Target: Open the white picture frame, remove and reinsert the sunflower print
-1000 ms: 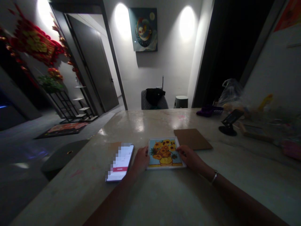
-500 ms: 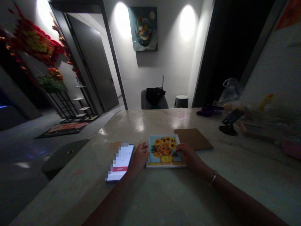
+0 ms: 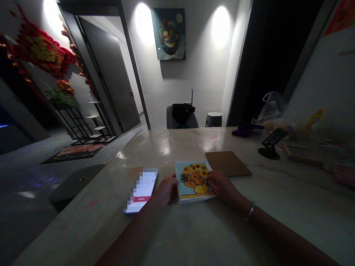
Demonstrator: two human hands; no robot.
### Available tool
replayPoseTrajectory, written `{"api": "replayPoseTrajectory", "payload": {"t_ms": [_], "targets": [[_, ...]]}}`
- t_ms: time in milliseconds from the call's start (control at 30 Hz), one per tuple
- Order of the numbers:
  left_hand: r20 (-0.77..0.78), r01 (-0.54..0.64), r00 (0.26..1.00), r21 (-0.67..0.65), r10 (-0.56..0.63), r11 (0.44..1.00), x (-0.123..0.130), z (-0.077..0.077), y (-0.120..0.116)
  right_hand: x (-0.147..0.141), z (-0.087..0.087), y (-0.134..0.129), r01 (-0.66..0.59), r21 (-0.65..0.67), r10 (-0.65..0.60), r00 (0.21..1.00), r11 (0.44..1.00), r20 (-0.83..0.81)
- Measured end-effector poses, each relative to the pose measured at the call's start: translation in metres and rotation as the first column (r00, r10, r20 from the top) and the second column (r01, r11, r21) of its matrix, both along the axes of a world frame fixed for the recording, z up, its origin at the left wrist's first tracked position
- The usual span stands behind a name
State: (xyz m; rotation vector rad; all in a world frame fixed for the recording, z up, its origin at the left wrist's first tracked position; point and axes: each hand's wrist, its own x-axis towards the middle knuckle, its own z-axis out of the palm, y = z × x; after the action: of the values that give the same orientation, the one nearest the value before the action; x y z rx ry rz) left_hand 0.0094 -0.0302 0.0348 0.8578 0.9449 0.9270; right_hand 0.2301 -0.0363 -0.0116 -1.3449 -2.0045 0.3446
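Fingers of left hand [image 3: 165,190] and right hand [image 3: 223,190] gripping edges of sunflower mosaic panel [image 3: 192,181]

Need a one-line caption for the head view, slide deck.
Left hand and right hand hold a framed sunflower picture on a stone counter, beside a smartphone.

A pale stone surface [image 3: 194,236] is carrying a smartphone [image 3: 141,191], a sunflower mosaic panel [image 3: 192,181], a brown cardboard sheet [image 3: 227,163] — and, farther right, a black phone stand [image 3: 268,153].

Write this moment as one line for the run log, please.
left hand: at left edge of sunflower picture | right hand: on its right edge | beside: smartphone, brown cardboard sheet
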Motion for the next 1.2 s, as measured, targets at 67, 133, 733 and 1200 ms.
{"api": "replayPoseTrajectory", "payload": {"t_ms": [67,133,733,1200], "targets": [[-0.001,0.012,1.0,0.016,-0.012,1.0,0.002,0.0,-0.001,0.0,0.002,-0.002,0.01,-0.009,-0.01,1.0,1.0,0.008],[-0.008,0.003,1.0,0.016,-0.003,1.0,0.003,-0.001,0.0,-0.001,0.004,-0.003,0.024,-0.018,-0.024,1.0,1.0,0.004],[0.062,0.021,0.998,-0.112,-0.015,0.994,-0.004,-0.014,0.007,-0.002,0.006,-0.009,0.057,-0.061,-0.056,0.998,0.997,0.01],[0.099,0.049,0.994,-0.086,-0.04,0.995,0.0,-0.016,0.007,-0.018,0.027,-0.025,-0.069,-0.044,0.075,0.981,0.997,0.177]]}}
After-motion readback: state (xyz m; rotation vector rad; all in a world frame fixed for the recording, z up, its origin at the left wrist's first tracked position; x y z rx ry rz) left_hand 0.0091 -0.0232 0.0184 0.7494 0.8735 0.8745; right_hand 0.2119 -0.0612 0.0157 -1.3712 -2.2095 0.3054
